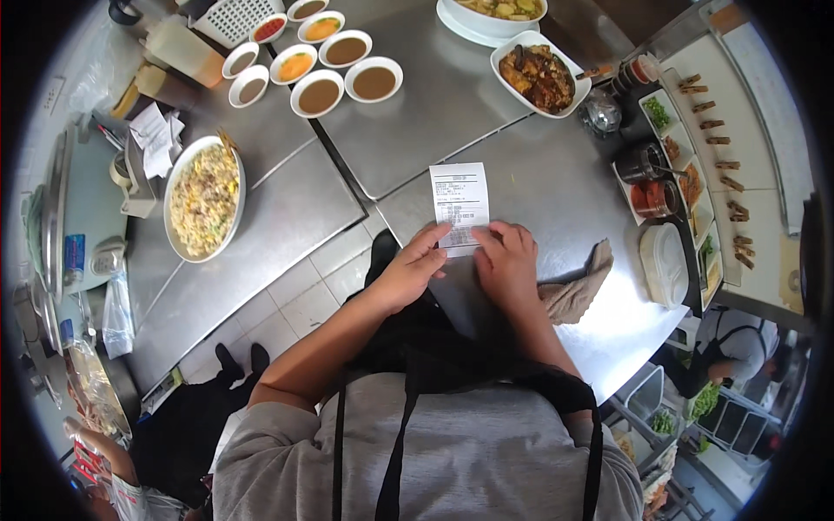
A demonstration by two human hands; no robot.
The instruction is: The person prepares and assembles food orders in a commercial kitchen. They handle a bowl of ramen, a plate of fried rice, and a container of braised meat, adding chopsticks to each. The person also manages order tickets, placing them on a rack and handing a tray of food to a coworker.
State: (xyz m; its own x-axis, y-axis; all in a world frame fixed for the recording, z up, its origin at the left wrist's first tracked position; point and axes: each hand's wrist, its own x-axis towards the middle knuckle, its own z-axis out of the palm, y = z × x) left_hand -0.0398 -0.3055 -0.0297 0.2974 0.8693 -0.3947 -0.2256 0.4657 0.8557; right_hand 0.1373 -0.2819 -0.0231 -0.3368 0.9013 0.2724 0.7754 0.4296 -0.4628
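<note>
Both of my hands are at a white printed paper slip (459, 187) above the steel counter. My left hand (415, 267) grips its lower left edge between thumb and fingers. At the lower right edge, my right hand (509, 265) is curled over the paper with bent fingers. The slip's far end lies flat and points away from me. A crumpled brown cloth (578, 286) rests on the counter just right of my right hand. Off to the left stands a large white bowl of fried rice (206, 201) with a clothespin clipped on its rim.
Several small bowls of sauce (318, 93) stand at the far left. A white dish of dark braised food (539, 78) and a soup bowl (499, 10) are at the far right. Garnish trays (686, 165) and a lidded container (665, 265) line the right edge. Other people work at lower left and right.
</note>
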